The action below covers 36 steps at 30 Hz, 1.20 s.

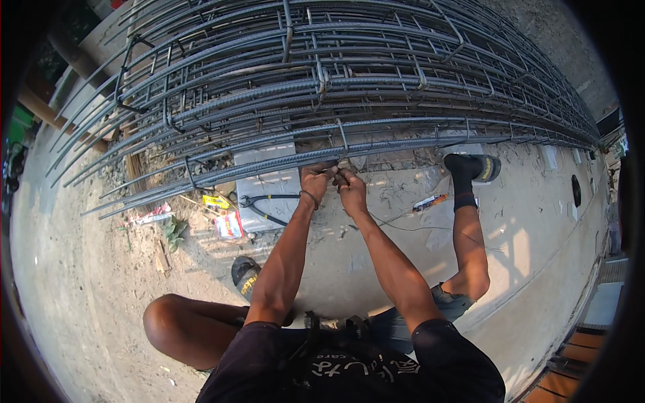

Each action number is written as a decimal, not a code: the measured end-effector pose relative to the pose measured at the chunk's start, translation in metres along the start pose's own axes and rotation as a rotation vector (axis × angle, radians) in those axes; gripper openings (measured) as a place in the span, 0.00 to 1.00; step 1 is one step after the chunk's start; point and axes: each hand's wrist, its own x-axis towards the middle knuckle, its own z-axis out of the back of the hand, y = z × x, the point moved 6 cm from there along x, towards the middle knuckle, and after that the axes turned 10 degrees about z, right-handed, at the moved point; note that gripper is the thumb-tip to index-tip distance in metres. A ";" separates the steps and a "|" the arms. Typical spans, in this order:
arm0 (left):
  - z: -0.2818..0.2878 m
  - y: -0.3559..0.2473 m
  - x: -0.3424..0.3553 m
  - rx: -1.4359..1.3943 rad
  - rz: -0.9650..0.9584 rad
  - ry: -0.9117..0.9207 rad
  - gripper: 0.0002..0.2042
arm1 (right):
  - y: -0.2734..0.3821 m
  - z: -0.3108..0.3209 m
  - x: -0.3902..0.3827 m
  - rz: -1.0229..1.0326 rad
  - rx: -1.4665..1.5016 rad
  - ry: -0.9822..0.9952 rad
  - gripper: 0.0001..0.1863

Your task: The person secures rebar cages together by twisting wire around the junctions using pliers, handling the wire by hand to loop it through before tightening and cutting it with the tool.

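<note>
My left hand [316,180] and my right hand [349,188] meet just below the front bottom bars of a stacked steel rebar cage [248,161]. Both have curled, closed fingers, and what is between them is too small and dark to make out. A pair of pliers with dark yellow-trimmed handles [272,197] lies open to the left of my left hand, on a pale flat slab [262,183]. A thin wire [403,226] runs along the concrete below and right of my right hand.
My legs are bent either side, a socked foot [460,168] near the cage. A loose sandal [243,272] lies left of my arms. Wrappers [228,225], scraps and gravel lie at the left. Wooden poles [64,111] stand upper left; orange bricks or boards [564,366] are at lower right.
</note>
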 end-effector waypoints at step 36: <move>0.008 -0.009 0.020 0.477 -0.269 -0.350 0.05 | 0.044 0.013 0.052 0.515 -0.645 0.309 0.17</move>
